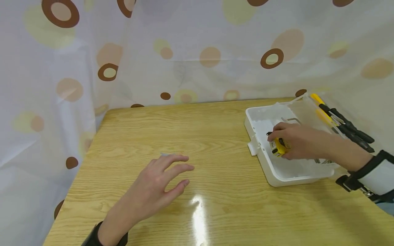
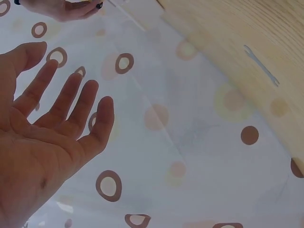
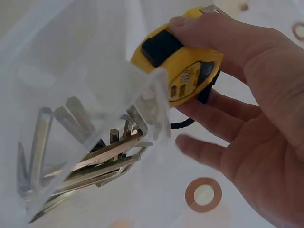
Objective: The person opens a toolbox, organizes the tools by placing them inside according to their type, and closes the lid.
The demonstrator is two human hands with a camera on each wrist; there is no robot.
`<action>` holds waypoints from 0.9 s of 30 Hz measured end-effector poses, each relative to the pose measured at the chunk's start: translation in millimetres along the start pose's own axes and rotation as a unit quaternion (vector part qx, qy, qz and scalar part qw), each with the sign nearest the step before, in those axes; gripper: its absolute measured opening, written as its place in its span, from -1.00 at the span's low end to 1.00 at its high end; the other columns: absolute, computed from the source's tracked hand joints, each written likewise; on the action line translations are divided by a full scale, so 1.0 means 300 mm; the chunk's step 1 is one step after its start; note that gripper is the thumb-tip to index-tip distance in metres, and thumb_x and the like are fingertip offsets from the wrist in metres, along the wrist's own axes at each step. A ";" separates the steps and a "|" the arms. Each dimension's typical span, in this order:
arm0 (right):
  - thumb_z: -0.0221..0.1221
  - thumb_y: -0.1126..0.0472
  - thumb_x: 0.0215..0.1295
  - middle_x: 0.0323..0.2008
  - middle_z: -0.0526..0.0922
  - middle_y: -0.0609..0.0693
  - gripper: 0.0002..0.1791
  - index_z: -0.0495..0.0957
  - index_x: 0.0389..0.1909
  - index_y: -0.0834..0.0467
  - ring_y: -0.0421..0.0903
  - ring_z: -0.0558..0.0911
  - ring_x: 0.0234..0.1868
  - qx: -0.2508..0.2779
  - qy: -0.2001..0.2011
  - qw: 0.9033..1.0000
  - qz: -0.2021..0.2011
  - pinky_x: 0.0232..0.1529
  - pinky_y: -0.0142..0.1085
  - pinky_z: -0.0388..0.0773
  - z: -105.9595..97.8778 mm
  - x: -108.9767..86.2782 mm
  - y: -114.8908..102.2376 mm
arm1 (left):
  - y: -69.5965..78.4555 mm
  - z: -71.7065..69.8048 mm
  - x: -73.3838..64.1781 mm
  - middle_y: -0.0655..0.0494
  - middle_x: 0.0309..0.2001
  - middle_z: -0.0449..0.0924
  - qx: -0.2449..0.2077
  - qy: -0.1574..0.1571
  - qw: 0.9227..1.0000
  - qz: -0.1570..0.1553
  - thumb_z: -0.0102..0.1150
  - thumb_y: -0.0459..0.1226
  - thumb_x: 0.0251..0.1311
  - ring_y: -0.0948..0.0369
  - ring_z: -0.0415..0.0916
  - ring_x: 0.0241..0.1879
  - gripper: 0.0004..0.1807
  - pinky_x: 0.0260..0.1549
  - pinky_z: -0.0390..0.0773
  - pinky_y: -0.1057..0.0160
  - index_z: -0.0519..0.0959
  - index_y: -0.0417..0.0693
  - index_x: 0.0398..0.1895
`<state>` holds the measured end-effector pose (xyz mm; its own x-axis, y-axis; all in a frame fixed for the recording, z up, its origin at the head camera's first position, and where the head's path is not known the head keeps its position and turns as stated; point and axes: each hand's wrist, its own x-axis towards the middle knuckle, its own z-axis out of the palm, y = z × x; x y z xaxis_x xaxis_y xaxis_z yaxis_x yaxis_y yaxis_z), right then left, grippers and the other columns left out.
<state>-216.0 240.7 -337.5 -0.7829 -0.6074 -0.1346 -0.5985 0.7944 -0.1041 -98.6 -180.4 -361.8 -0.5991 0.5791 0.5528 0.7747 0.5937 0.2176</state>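
My right hand (image 1: pixel 300 141) grips a yellow tape measure (image 1: pixel 278 147) between thumb and fingers, over the inside of a white plastic box (image 1: pixel 273 177). In the right wrist view the tape measure (image 3: pixel 190 57) shows a black button and a dark strap, and the thumb lies across its top. Several metal hex keys (image 3: pixel 95 161) lie in the box beside it. My left hand (image 1: pixel 154 188) hovers over the table, fingers spread and slightly bent, holding nothing. Just beyond it lies a small double open-ended wrench (image 2: pixel 261 65), mostly hidden behind the hand in the head view.
The box's lid (image 1: pixel 307 106) stands open at the right, with several black- and yellow-handled tools (image 1: pixel 347 126) along it. A latch (image 1: pixel 253 149) sticks out from the box's left side. A spotted curtain (image 1: pixel 191 68) hangs behind the wooden table (image 1: pixel 172 130).
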 end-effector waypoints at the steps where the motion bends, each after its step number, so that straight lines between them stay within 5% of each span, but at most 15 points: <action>1: 0.58 0.22 -0.11 0.08 0.60 0.06 -0.42 0.66 0.03 0.02 -0.02 0.66 -0.06 -0.015 -0.017 1.000 -0.004 0.01 0.03 0.62 0.006 0.011 -0.001 | 0.000 0.002 0.000 0.10 0.19 0.61 0.000 -0.001 1.000 0.000 0.38 -0.22 0.25 0.11 0.61 0.15 -0.64 -0.01 0.66 0.02 0.64 0.11 0.12; 7: 0.59 0.28 -0.20 -0.22 0.57 -0.09 -0.49 0.60 -0.18 -0.05 -0.13 0.62 -0.25 -0.110 -0.076 0.991 -0.018 0.17 0.52 0.24 0.047 0.045 -0.010 | 0.004 0.001 -0.011 0.15 0.19 0.61 0.002 -0.016 1.000 -0.022 0.40 -0.21 0.24 0.14 0.58 0.18 -0.65 0.02 0.65 0.02 0.65 0.14 0.09; 10: 0.57 0.34 -0.17 -0.37 0.49 -0.13 -0.54 0.54 -0.31 -0.05 -0.14 0.57 -0.36 -0.141 -0.077 0.987 -0.026 0.14 0.62 0.15 0.067 0.053 -0.011 | 0.004 -0.003 -0.013 0.16 0.19 0.60 0.004 -0.022 0.999 -0.030 0.40 -0.21 0.24 0.15 0.58 0.19 -0.65 0.04 0.64 0.03 0.66 0.16 0.09; 15: 0.57 0.35 -0.12 -0.41 0.52 -0.07 -0.62 0.59 -0.36 -0.01 -0.06 0.61 -0.37 -0.203 -0.020 0.978 -0.037 0.15 0.59 0.20 0.091 0.059 -0.001 | 0.001 -0.001 -0.015 0.16 0.19 0.60 0.008 -0.022 0.999 -0.029 0.42 -0.21 0.22 0.15 0.58 0.18 -0.66 0.02 0.65 0.05 0.66 0.15 0.07; 21: 0.51 0.36 0.02 -0.18 0.70 0.10 -0.71 0.66 -0.25 0.08 0.14 0.69 -0.14 -0.278 0.072 0.957 -0.048 0.15 0.48 0.38 0.094 0.053 0.012 | -0.013 0.015 -0.019 0.14 0.16 0.63 0.010 -0.023 0.999 -0.032 0.44 -0.21 0.19 0.14 0.62 0.13 -0.67 -0.08 0.65 0.04 0.67 0.14 0.04; 27: 0.51 0.20 0.06 -0.14 0.69 0.03 -0.70 0.68 -0.17 0.04 0.14 0.68 -0.08 -0.181 0.008 0.983 0.016 0.17 0.55 0.23 0.044 0.049 0.006 | -0.109 0.018 -0.004 0.07 0.15 0.64 0.003 -0.103 0.989 -0.102 0.38 -0.16 0.29 0.09 0.68 0.00 -0.67 -0.13 0.66 0.01 0.66 0.07 0.10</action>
<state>-226.5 233.1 -352.6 -0.8031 -0.5845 -0.1156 -0.5925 0.7630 0.2585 -124.2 -197.6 -373.8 -0.7725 0.5471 0.3225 0.6317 0.7138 0.3024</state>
